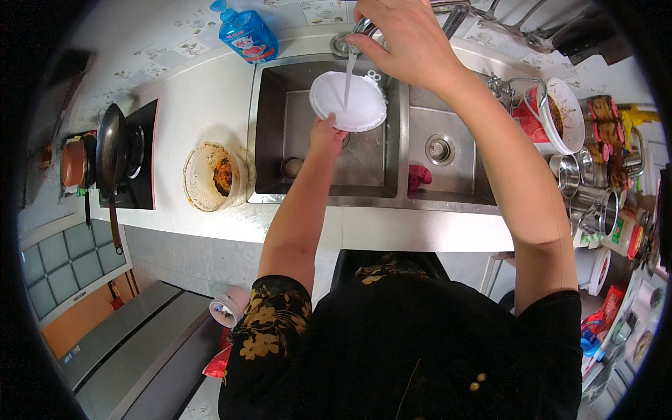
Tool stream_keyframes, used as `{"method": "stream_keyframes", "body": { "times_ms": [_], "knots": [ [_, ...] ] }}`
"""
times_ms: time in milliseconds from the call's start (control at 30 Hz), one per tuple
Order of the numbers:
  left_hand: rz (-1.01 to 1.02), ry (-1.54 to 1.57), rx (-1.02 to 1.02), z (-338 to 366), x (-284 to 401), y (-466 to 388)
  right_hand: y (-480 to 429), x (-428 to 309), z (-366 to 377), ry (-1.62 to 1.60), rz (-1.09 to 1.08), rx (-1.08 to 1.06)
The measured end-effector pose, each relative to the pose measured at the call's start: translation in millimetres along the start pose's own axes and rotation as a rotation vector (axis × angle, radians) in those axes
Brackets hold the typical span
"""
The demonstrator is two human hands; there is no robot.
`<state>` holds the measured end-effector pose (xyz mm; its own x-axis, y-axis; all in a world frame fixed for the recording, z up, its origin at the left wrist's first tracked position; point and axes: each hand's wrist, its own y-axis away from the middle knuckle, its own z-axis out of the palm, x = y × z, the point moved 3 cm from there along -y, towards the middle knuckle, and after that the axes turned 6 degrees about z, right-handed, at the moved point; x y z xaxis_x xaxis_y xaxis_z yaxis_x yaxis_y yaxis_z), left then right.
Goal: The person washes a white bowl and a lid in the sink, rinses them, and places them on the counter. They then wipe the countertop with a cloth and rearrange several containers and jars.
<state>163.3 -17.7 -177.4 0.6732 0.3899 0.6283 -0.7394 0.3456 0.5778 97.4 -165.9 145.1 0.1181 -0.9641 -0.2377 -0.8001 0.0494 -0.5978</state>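
Observation:
My left hand (pixel 328 137) grips the near edge of a white round plastic lid (pixel 365 102), held tilted over the left sink basin (pixel 310 168). A stream of water (pixel 348 71) falls onto the lid's face. At the top of the view, my right hand (pixel 407 44) is on the chrome faucet (pixel 363 27), thumb near the spout; its other fingers are partly cut off by the view. To the left of the basin, a cloudy plastic tub (pixel 197 181) with reddish-brown residue stands on the counter.
A blue detergent bottle (pixel 249 37) stands behind the sink. In the right basin (pixel 446 186) lies a dark red cloth (pixel 419 177). A white bucket (pixel 569 118) and steel pots (pixel 596 210) crowd the right side. A wok (pixel 111 152) sits on the stove at left.

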Motion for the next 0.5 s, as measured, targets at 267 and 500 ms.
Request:
{"method": "stream_keyframes", "body": {
  "times_ms": [267,500],
  "knots": [
    [0.015,0.147,-0.023,-48,16,16,-2,-1,3,0.017,0.016,0.01],
    [0.392,-1.212,-0.097,-19,31,16,-3,-7,2,0.004,0.039,0.006]
  ]
}}
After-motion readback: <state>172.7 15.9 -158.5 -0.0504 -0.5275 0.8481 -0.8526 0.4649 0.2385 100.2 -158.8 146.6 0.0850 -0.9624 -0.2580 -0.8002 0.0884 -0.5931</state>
